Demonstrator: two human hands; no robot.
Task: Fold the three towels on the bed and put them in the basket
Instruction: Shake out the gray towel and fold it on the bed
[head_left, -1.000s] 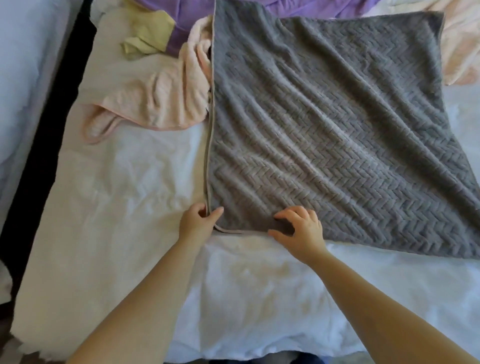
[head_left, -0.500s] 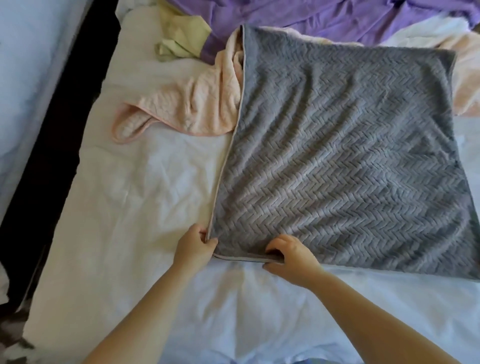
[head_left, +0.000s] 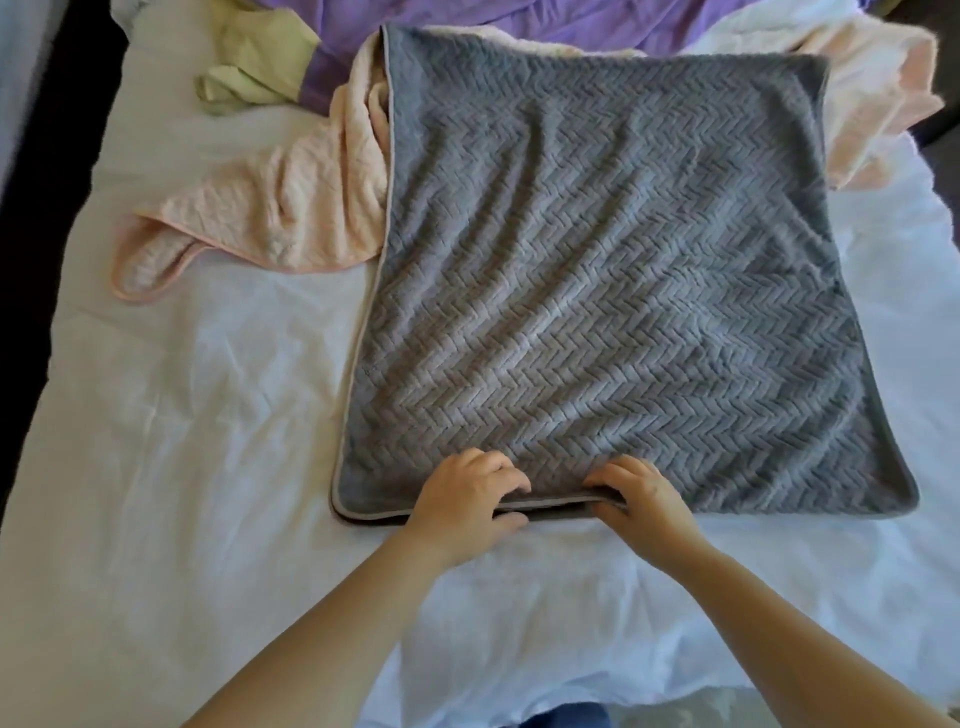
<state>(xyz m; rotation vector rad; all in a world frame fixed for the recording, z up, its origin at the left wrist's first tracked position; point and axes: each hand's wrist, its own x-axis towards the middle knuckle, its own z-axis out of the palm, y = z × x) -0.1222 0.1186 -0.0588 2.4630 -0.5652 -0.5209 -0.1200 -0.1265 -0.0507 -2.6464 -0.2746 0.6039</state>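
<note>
Bare forearms run to the bare left hand (head_left: 462, 501) and right hand (head_left: 644, 501); a dark blue fabric garment (head_left: 563, 718) shows between them.

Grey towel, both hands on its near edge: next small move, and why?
Probably lift that hem and carry it to the far edge. The left hand and right hand pinch the doubled near hem of the grey towel, which lies flat; another fold seems due.

A home bedroom is suggested by a rumpled, white-sheeted bed (head_left: 182, 467), across which a grey towel (head_left: 597, 286), a pink towel (head_left: 270, 218) and purple bedding (head_left: 519, 21) are spread.
</note>
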